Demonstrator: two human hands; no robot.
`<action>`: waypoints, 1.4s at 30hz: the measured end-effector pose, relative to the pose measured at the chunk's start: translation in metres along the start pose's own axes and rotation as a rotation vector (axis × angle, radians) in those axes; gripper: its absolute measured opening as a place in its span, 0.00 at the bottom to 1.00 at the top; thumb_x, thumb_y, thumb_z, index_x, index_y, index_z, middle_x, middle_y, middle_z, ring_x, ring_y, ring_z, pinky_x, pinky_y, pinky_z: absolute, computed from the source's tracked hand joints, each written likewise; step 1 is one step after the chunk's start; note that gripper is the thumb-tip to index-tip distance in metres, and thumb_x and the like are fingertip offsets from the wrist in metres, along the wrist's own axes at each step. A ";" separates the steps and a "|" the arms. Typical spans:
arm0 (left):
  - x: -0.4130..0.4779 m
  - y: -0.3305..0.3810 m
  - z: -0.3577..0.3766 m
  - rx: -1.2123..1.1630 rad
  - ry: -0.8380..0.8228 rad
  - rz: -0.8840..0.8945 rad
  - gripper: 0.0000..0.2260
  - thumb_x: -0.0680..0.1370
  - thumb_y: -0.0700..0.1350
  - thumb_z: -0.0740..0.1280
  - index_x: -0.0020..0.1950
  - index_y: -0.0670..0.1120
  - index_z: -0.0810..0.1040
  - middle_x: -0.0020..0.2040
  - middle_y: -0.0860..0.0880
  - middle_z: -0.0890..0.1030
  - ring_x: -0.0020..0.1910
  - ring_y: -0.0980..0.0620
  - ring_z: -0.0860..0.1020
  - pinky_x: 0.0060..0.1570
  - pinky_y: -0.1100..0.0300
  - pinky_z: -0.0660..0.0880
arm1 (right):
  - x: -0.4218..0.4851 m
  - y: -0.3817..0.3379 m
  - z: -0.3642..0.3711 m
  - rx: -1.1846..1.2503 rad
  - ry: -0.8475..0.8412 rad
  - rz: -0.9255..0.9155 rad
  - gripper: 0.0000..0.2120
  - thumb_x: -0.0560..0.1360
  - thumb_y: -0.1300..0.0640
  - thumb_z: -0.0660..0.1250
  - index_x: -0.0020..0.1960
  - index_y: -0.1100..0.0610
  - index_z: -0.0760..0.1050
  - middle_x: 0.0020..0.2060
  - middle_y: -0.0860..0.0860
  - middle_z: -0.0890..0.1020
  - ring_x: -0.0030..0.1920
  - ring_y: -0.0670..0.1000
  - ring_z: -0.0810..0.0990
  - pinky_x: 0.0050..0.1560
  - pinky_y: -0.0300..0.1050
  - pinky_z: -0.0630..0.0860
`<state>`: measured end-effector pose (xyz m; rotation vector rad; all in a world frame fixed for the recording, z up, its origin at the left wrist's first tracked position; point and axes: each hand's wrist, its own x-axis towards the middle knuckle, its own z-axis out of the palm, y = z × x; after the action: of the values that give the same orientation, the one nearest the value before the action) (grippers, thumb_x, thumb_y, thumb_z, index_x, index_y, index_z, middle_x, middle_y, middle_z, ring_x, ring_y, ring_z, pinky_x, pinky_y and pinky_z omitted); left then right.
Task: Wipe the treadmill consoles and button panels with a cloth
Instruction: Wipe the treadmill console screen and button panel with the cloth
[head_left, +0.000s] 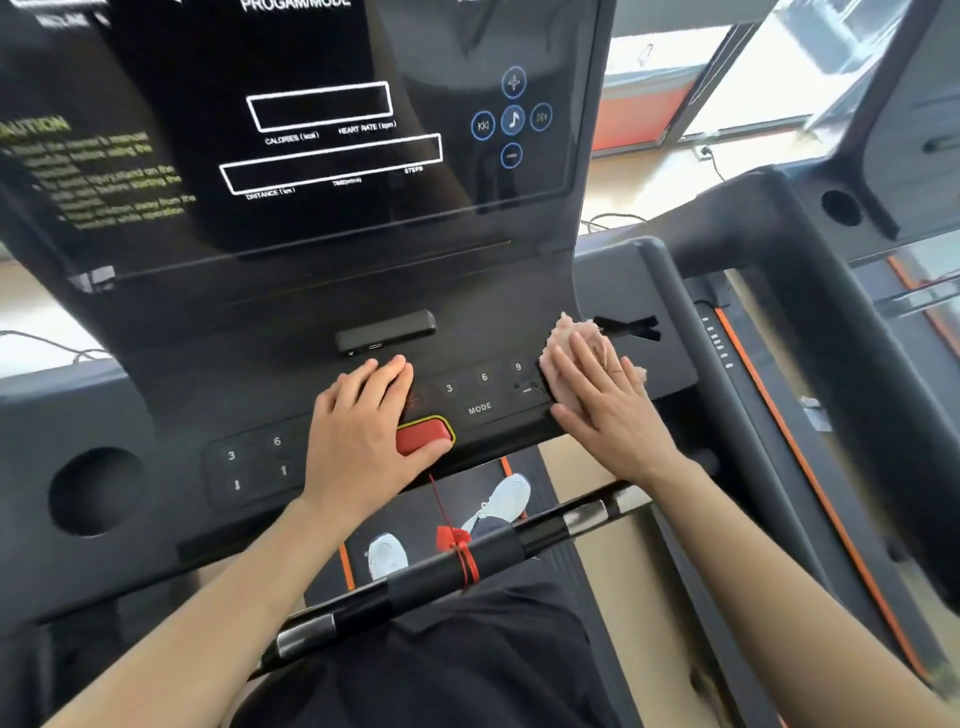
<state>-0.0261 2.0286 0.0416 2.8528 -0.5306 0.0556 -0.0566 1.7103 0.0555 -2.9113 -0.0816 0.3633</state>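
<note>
Treadmill console (322, 135): dark glossy display face, upright at the far side, with white readout boxes and a round cluster of music keys at its right.

Button panel (480, 400): sloped dark strip along the console's near edge, printed with numbers and MODE.

Cloth (576, 332): pale pink, crumpled, at the right end of the button panel, partly covered.

Right hand (602, 400): open, fingers extended and flat, pressing the cloth onto the panel.

Left hand (363, 421): open, palm down on the middle of the panel, holding nothing, thumb touching the red safety key (422, 435).

Red cord (452, 530): runs from the key down to the handlebar (441, 571), where it is wrapped around.

White shoes (387, 556): on the belt below the bar.
</note>
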 end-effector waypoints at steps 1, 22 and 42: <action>0.000 0.000 0.000 0.000 -0.002 -0.001 0.40 0.73 0.72 0.62 0.75 0.45 0.74 0.75 0.50 0.74 0.75 0.45 0.70 0.70 0.44 0.69 | 0.003 0.000 0.005 0.010 0.005 0.009 0.32 0.81 0.34 0.45 0.82 0.39 0.40 0.82 0.41 0.38 0.82 0.52 0.34 0.81 0.61 0.43; -0.026 -0.044 -0.018 -0.106 0.013 0.070 0.37 0.70 0.65 0.69 0.73 0.45 0.76 0.72 0.49 0.77 0.75 0.46 0.71 0.70 0.48 0.69 | -0.010 -0.140 0.058 -0.008 0.116 -0.108 0.31 0.85 0.40 0.47 0.84 0.50 0.47 0.83 0.50 0.47 0.83 0.54 0.39 0.82 0.58 0.44; -0.147 -0.132 -0.015 -0.137 0.180 -0.417 0.49 0.69 0.71 0.68 0.79 0.40 0.65 0.79 0.43 0.69 0.75 0.42 0.70 0.77 0.43 0.64 | 0.008 -0.268 0.079 -0.086 0.078 -0.387 0.37 0.82 0.39 0.52 0.83 0.57 0.44 0.83 0.56 0.49 0.83 0.58 0.44 0.82 0.58 0.49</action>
<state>-0.1164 2.2030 0.0149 2.7256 0.0962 0.1917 -0.0761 1.9880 0.0348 -2.8961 -0.6506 0.1838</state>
